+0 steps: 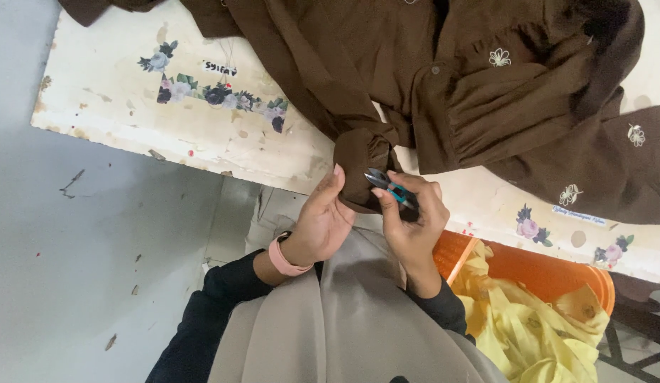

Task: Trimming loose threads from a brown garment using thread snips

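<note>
Brown cotton garment sprawls over our floral counter, cuff pinched in our left hand grip. Right hand is clenched around small teal-handled thread snips, blades at the cuff just beside that grip. We reckon trimming's midway; can't tell what's left.

Label, small white rectangular strip with dark lettering: on the tabletop, upper left, just above a floral decal band. Second label, pale strip: tabletop right, beside a pink flower decal.
</note>
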